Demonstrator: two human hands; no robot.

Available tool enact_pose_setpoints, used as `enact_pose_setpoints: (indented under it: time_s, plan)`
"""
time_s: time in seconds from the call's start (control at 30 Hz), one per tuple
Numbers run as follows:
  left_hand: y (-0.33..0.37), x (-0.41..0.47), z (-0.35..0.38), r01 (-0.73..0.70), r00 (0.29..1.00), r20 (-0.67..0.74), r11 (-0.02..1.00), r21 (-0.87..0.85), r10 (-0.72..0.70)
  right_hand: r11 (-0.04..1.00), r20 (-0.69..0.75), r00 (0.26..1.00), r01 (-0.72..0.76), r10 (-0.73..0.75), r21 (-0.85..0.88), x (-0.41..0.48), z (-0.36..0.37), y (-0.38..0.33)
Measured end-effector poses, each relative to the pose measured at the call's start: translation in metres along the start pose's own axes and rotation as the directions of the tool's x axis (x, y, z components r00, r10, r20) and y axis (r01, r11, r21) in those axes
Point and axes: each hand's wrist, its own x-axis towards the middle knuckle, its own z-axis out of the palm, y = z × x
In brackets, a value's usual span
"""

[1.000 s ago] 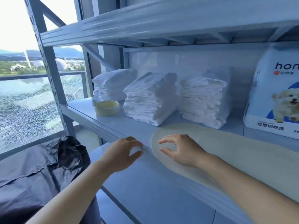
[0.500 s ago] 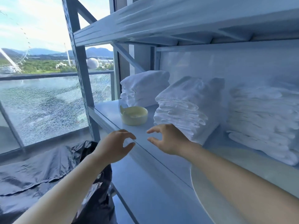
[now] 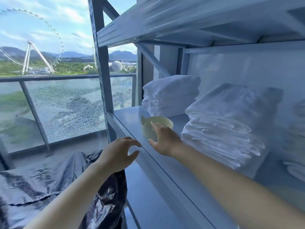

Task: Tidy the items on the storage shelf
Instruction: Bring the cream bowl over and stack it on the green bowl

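Observation:
A pale yellow bowl (image 3: 148, 129) with a notched rim sits near the front left of the grey metal shelf (image 3: 127, 119). My right hand (image 3: 165, 139) reaches over the shelf edge with fingers spread, fingertips at the bowl's near side; whether they touch it I cannot tell. My left hand (image 3: 118, 154) hovers in front of the shelf edge, fingers loosely curled, holding nothing. Behind the bowl lies a stack of folded white cloths (image 3: 170, 95), and a second stack (image 3: 227, 124) stands to its right.
A third white stack (image 3: 297, 146) shows at the right edge. The upper shelf (image 3: 181, 19) overhangs the hands. A perforated upright post (image 3: 102, 71) stands at the left. Black plastic sheeting (image 3: 49, 179) lies below left, before a cracked glass railing (image 3: 69, 109).
The view has swung left. My right hand moved from the large flat plate leftward along the shelf to the yellow bowl. My left hand stayed in front of the shelf edge.

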Motion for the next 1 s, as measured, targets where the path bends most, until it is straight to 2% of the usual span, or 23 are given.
enact_pose_setpoints:
  time_s: [0.17, 0.5, 0.77, 1.0]
  plan:
    - [-0.012, 0.005, -0.003, -0.032, 0.999, 0.032, 0.999, -0.002, 0.032, 0.998, 0.022, 0.999, -0.024, 0.025, -0.059, 0.008, 0.006, -0.007]
    - [-0.014, 0.012, -0.022, -0.072, 0.997, -0.011, 0.995, -0.073, 0.072, 0.992, -0.161, 0.979, -0.122, 0.124, 0.017, -0.022, 0.002, -0.016]
    - [-0.006, 0.006, -0.024, -0.252, 0.966, -0.097, 0.958, -0.137, 0.240, 0.980, -0.260, 0.954, -0.112, 0.152, 0.162, -0.067, -0.019, -0.030]
    - [0.009, -0.013, -0.024, -0.406, 0.913, -0.098, 0.865, -0.296, 0.395, 0.992, -0.331, 0.941, -0.037, 0.076, 0.121, -0.122, -0.031, -0.048]
